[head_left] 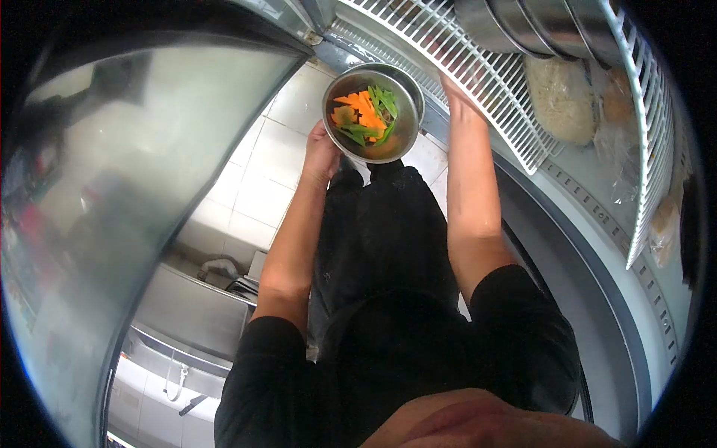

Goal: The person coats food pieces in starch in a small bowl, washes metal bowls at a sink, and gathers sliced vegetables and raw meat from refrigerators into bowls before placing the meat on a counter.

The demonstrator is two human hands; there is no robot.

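My left hand (321, 151) is closed on the rim of a round metal bowl (405, 127), out over the floor in front of my legs. Orange carrot slices (366, 112) and green vegetable pieces (384, 103) lie inside it. A second metal rim (412, 84) shows just behind the bowl; whether it is a separate bowl nested under the first, I cannot tell. My right hand (457, 84) reaches in at a white wire shelf (478, 78) of the fridge. Shelf wires cover its fingers, so their grip is hidden.
Large metal containers (538, 26) and a clear bag of pale food (562, 101) stand on the fridge shelves at right. The fogged glass door (149, 172) hangs open at left. Below are white floor tiles (258, 187) and a steel counter (190, 306).
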